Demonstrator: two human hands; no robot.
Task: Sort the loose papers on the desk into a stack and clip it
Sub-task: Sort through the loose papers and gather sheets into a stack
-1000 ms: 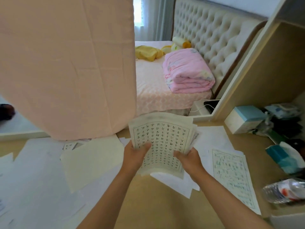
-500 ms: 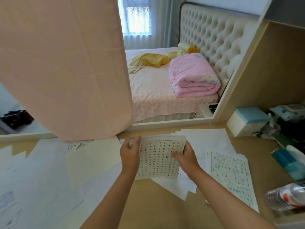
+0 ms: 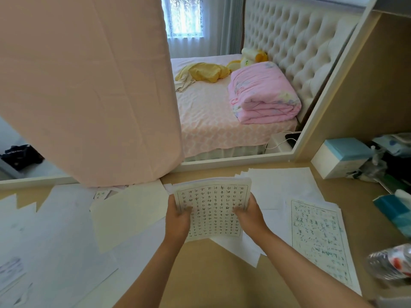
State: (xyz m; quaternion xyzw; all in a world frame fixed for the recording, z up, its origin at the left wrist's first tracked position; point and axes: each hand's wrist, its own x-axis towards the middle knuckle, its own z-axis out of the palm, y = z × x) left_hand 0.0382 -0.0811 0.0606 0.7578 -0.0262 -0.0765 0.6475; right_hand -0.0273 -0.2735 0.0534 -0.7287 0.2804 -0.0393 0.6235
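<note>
Gripping the paper stack by its two sides, my left hand and right hand curled thumbs over the top sheet at frame centre, over the desk. Loose sheets lay around it: a cream sheet to the left and a written grid sheet to the right. Farther right stood a closed blue-lidded box, its contents hidden, and a blurred bottle lay at lower right.

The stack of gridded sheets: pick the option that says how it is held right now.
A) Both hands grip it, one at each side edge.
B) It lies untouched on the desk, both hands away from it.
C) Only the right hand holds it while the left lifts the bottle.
A: the left hand and the right hand each grip one side edge of the stack of gridded sheets, thumbs on the top sheet.
</note>
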